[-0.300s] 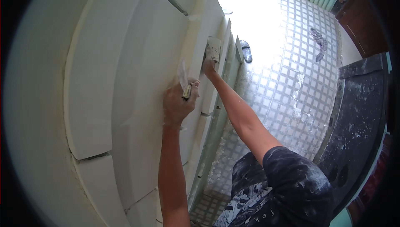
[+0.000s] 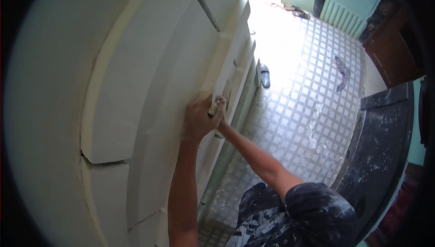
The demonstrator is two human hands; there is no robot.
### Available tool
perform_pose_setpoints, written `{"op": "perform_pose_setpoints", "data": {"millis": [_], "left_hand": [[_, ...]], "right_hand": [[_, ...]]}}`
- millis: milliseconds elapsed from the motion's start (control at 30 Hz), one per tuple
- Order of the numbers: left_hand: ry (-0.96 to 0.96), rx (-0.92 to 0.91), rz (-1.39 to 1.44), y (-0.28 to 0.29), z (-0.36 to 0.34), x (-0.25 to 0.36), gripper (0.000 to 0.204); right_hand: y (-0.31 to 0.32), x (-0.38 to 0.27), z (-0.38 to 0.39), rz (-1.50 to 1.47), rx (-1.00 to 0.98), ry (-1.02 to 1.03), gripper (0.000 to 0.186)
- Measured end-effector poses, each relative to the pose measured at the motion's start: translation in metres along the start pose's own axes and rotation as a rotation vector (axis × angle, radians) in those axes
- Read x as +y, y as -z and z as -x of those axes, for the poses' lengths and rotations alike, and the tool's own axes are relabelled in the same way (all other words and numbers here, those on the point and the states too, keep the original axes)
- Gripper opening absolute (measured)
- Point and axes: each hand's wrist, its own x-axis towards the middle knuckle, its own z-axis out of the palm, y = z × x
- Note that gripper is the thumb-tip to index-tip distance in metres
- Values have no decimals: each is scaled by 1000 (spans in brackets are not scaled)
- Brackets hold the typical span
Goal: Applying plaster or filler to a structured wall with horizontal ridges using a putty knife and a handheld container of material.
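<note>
White panel point(image 2: 176, 65) beside a closed left grip

Beyond the grip, bright light falls on a tiled floor point(image 2: 290, 133), where a dark slipper point(image 2: 265, 77) lies near the ledge point(image 2: 226, 45) and a crumpled cloth point(image 2: 342, 74) sits farther off. To the grip's right, well apart across the tiles, stands a black slab point(image 2: 378, 138) flecked with white.

Close against the panel, the left hand point(image 2: 198, 116) has its fingers wrapped around a small tool point(image 2: 213, 108), its yellowish handle showing at the thumb. Any blade above the handle is too hard to make out to tell its angle. Just beside that grip, the right hand point(image 2: 223, 122) is mostly hidden by the left hand and the ledge; whether it holds anything cannot be told.

By the look of it, the step in hand is close handwork at the ledge, where both hands meet. Judging from that, the next move calls for a steady hold on the tool and enough room between the hands to keep its working end off the right one.
</note>
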Motion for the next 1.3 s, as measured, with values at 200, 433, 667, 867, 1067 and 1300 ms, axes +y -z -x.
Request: {"op": "perform_pose_setpoints", "data": {"millis": [200, 433, 667, 867, 1067, 1300], "left_hand": [[14, -27, -37, 1, -1, 4, 14], [-7, 0, -73, 3, 2, 6, 12], [23, -4, -15, 2, -1, 6, 11], [40, 4, -54, 3, 1, 7, 11], [-21, 34, -30, 2, 1, 5, 12], [-64, -30, -39, 4, 2, 4, 17]], "right_hand": [[27, -15, 7, -35, 210, -358, 29], [37, 175, 105, 836, 283, -218, 39], [56, 199, 222, 1492, -311, -127, 47], [33, 207, 229, 697, -17, -216, 44], [-22, 145, 290, 953, -493, 139, 46], [-42, 141, 285, 1111, -512, 300, 50]]}}
